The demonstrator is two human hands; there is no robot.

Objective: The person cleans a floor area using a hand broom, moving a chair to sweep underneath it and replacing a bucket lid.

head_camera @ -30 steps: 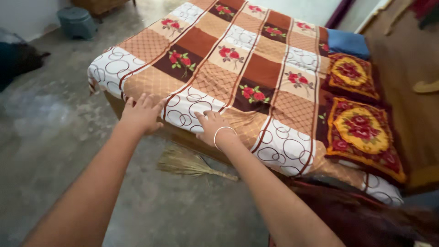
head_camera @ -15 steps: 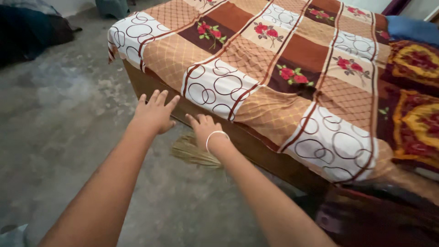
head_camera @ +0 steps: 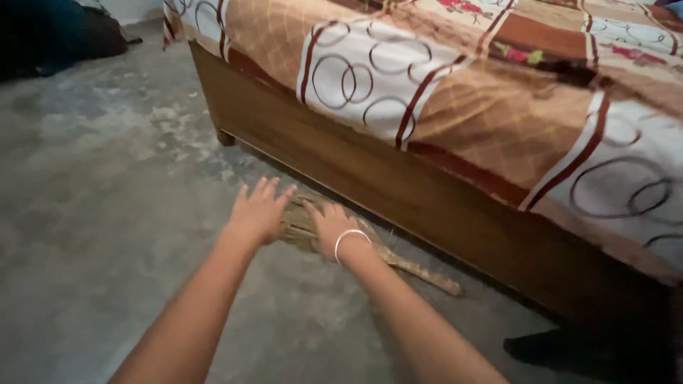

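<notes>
Both hands, left (head_camera: 260,212) and right (head_camera: 329,226), spread open over broom (head_camera: 370,249); probably light, bristly; best gripped at bound handle.

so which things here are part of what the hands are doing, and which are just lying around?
In hand:
- left hand, reaching to the broom
- right hand, over the broom
- grass broom on the floor

Lying about:
- wooden bed frame
- patterned bedspread
- dark bundle

Where we found things

Our broom (head_camera: 398,259) lay on the floor (head_camera: 92,213) before the bed frame (head_camera: 427,199); the bedsheet (head_camera: 455,85) hung over it.
</notes>
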